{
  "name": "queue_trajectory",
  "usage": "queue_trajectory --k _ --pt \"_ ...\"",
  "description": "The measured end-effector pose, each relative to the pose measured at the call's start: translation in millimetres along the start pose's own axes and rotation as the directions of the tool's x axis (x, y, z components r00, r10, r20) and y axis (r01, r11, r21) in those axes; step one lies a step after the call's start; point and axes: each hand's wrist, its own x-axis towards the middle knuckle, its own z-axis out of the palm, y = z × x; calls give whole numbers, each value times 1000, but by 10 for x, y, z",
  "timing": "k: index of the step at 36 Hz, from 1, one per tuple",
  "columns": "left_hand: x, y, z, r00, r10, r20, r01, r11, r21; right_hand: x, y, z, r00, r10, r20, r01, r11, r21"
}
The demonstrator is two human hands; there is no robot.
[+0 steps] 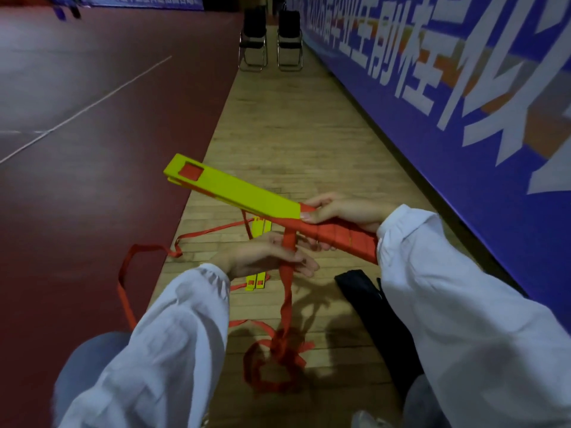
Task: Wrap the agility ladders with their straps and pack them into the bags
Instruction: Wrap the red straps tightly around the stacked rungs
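Note:
A stack of yellow ladder rungs is held in the air over the wooden floor, its near end wound with red strap. My right hand grips that wound end, thumb on top. Just below it, my left hand holds the loose red strap, which hangs down to a tangled heap on the floor. A second ladder's yellow rungs lie on the floor under my hands. A black bag lies flat to the right.
More red strap loops out over the dark red court floor at left. A blue banner wall runs along the right. Two black folding chairs stand far ahead. My knees show at the bottom.

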Motion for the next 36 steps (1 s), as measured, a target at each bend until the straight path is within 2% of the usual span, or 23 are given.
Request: queue_trajectory --k 2,3,6,9,13,19,22,27,32,36 --pt "-54 149 72 997 59 50 -53 993 -107 11 12 10 1000 5 23 -5 1000 -7" --pt "-73 192 99 997 66 27 -63 991 -119 21 26 7 1000 8 29 -7 1000 -6" --pt "-87 166 104 995 57 -77 -63 994 -89 33 74 -17 999 15 33 -15 1000 2" --pt "-114 76 54 995 37 -88 -42 998 -55 7 110 -18 998 -12 60 13 1000 -14" --pt "-179 26 68 991 54 -120 -68 992 -110 -12 219 -30 999 3 -46 -5 999 -38" --pt "-162 -109 194 968 33 -247 -10 995 95 12 451 68 994 -22 -105 20 1000 -20" --pt "-144 -187 273 951 30 -309 5 994 112 33 580 122 987 -24 -157 25 1000 5" --pt "-110 -347 387 921 -61 -384 85 995 45 77 797 249 977 -63 -203 63 998 -7" --pt "-149 -395 413 919 -150 -366 124 988 -94 82 944 391 953 -105 -284 102 994 -24" --pt "-131 -361 402 882 -277 -381 217 957 -194 144 1059 415 922 -151 -358 83 977 -199"
